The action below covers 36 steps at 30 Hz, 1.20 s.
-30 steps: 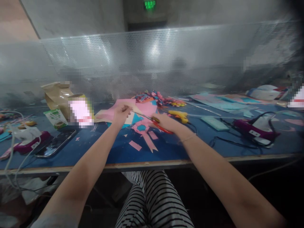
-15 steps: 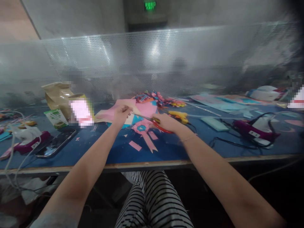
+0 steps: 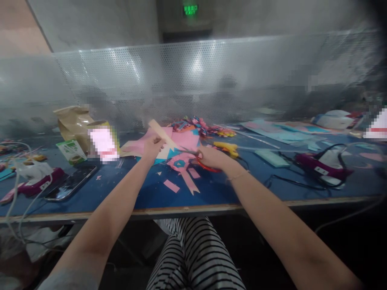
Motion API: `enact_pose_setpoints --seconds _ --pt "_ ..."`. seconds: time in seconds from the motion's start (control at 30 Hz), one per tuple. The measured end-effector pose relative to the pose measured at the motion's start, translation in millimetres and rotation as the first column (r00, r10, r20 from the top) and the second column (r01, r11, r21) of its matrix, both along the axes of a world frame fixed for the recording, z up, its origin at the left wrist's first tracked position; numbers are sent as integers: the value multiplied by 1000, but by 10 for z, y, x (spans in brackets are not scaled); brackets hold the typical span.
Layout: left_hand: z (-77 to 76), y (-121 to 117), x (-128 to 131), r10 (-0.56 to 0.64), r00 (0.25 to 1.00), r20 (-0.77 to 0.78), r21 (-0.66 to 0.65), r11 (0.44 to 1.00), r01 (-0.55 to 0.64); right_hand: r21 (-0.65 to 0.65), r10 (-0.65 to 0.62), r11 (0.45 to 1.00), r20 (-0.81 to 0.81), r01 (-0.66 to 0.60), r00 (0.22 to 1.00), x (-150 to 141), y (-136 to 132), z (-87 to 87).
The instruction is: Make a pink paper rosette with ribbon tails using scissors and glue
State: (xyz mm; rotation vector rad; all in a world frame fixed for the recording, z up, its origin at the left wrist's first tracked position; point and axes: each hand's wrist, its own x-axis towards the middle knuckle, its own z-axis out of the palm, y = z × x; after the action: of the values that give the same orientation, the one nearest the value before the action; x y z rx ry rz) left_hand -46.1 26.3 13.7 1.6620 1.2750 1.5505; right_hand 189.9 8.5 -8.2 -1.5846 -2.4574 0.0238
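Observation:
My left hand (image 3: 152, 146) is closed round a pale cream paper strip (image 3: 163, 134), which slants up to the left above the pink sheet (image 3: 184, 139). My right hand (image 3: 211, 157) grips the red-handled scissors (image 3: 198, 158); their blades point left and meet the strip's lower end. Below both hands a pink cut-out with a blue centre (image 3: 181, 164) lies on the blue table (image 3: 145, 193), with small pink scraps (image 3: 171, 185) beside it.
A phone (image 3: 71, 182) and a purple glue gun (image 3: 36, 181) lie at the left, by a brown paper bag (image 3: 72, 123). A yellow glue gun (image 3: 226, 148), another purple glue gun (image 3: 323, 166) with black cables, and coloured paper lie right. A perforated metal screen (image 3: 193, 76) backs the table.
My left hand has tipped the cream strip up so it now stands out above the pink sheet. The scissors have closed in nearer my left hand.

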Motion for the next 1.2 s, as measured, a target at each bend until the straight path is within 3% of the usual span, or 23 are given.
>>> enact_pose_setpoints --seconds 0.17,0.3,0.37,0.43,0.5,0.6,0.83,1.0,1.1,1.2 --pt "-49 30 0 -10 998 -65 -152 988 0 -31 -264 964 7 264 964 -11 49 -66" --pt "-68 9 20 -41 992 -123 -204 979 15 -21 -240 970 112 243 964 7 2 -49" --pt "-73 -5 28 -46 991 -129 -221 975 16 65 -253 967 125 247 959 -12 -17 -32" --pt "-77 -13 33 -51 990 -132 -226 974 20 182 -224 962 86 206 971 -80 -26 -18" --pt "-81 -13 35 -50 990 -131 -230 973 19 232 -72 970 20 65 997 -205 -33 -9" --pt "-85 0 28 -39 991 -124 -241 970 8 140 150 981 -101 -136 983 -443 -55 -9" --pt "-74 27 -1 19 994 -107 -246 968 -45 -168 99 979 -94 -114 991 -693 -99 95" --pt "-78 16 -14 -31 993 -117 -217 976 5 -295 224 931 0 -214 975 -740 -89 222" --pt "-88 24 -27 -34 992 -119 -191 981 11 -281 249 923 -85 -263 965 -717 -55 188" --pt "-92 32 -29 -31 995 -99 -205 979 10 -124 162 972 -261 -199 952 -573 44 115"
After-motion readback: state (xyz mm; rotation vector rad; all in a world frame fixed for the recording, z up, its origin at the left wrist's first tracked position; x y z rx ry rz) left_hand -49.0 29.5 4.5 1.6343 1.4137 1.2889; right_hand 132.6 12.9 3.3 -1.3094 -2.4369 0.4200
